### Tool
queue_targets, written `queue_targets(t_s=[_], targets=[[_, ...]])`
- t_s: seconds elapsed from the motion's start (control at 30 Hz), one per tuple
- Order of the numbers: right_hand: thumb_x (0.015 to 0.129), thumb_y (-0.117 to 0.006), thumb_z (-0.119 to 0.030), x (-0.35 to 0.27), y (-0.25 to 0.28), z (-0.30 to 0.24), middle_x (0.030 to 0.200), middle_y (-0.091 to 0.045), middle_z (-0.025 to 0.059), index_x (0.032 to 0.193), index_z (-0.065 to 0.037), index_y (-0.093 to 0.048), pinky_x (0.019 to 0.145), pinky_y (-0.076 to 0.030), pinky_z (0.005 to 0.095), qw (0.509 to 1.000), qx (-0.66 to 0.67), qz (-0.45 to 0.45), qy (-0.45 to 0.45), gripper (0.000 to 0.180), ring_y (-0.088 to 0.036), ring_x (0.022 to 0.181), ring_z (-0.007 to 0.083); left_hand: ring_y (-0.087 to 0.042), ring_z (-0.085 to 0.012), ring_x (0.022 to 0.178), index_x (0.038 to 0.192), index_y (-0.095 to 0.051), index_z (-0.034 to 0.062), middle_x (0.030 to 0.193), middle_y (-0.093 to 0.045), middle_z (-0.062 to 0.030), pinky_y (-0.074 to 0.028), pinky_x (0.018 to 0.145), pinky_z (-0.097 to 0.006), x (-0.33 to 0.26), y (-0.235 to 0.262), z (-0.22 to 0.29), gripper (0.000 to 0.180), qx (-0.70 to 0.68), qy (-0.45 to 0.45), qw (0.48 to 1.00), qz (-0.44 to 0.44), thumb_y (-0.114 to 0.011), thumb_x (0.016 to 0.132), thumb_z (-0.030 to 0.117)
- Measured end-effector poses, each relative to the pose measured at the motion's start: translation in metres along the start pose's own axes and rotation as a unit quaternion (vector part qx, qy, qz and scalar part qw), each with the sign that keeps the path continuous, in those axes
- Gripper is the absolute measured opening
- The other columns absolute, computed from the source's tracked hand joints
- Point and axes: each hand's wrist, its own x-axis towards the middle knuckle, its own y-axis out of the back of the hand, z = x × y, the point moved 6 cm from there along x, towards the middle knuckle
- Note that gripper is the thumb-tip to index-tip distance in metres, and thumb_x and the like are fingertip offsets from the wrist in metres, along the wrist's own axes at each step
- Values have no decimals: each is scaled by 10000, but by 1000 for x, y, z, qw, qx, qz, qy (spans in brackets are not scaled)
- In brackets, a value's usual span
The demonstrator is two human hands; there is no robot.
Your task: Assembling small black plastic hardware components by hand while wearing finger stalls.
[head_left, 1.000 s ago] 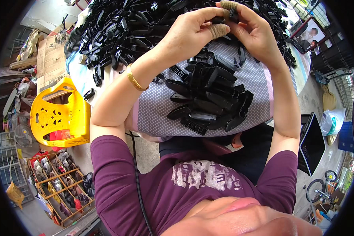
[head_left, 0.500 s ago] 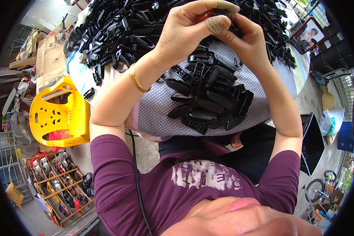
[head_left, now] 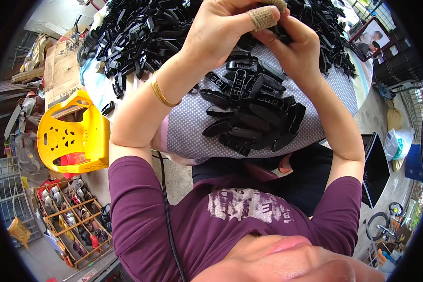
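My left hand and my right hand meet above the far part of the table, fingers pinched together. Tan fabric covers wrap the left thumb and a left fingertip. Between the fingers a small black plastic part shows only in part; my fingers hide most of it. Just below the hands, on the dotted cloth, lies a small heap of black plastic parts, some smooth and rounded, others with slotted frames. A far larger pile of similar black parts spreads behind.
A yellow plastic chair stands left of the table. Beyond it are a shoe rack, a fan and cardboard. A propped screen is at the far right. A black cable hangs down my front.
Both hands stay joined around the black part. My left hand has shifted slightly toward the far edge of the view, and the surroundings have moved a little in the picture.
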Motion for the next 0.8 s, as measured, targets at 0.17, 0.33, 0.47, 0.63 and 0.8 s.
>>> queue_targets(t_s=[0.17, 0.33, 0.47, 0.63, 0.8], targets=[[785, -750, -125, 6, 7, 34, 882, -664, 10, 1076, 10, -627, 718, -495, 209, 994, -38, -50, -95, 344, -600, 808, 53, -602, -127, 929, 1101, -625, -31, 1009, -653, -51, -496, 821, -248, -1, 1, 5, 249, 162, -83, 982, 44, -638, 864, 45], [815, -687, -87, 12, 23, 53, 827, -598, -26, 1122, -19, -620, 733, -479, 194, 980, 66, -84, -170, 321, -569, 776, 51, -622, -124, 781, 1035, -668, 29, 867, -654, -35, -510, 699, -258, -24, -17, 26, 362, 436, -149, 888, -13, -778, 706, 131], [772, -728, -99, 2, -16, 29, 794, -668, 38, 979, -32, -670, 693, -500, 230, 975, -65, -199, -71, 225, -620, 755, 81, -577, -217, 734, 1157, -605, 94, 806, -594, -34, -478, 679, -308, -68, -64, -2, 541, 605, -169, 746, -220, -762, 647, 185], [719, -730, -177, -6, -35, 31, 807, -669, 113, 920, -85, -685, 682, -523, 347, 940, -240, -238, -53, 225, -655, 766, 267, -566, -205, 814, 1178, -566, 97, 911, -583, -32, -467, 706, -322, -82, -77, -7, 574, 631, -208, 698, -268, -721, 680, 336], [727, -694, -166, -12, -29, 38, 762, -648, 125, 829, -64, -643, 677, -528, 392, 880, -410, -237, -22, 153, -651, 752, 300, -620, -272, 832, 973, -693, 93, 901, -642, -80, -509, 710, -313, -32, -24, 32, 283, 684, -226, 685, -112, -756, 708, 171]])
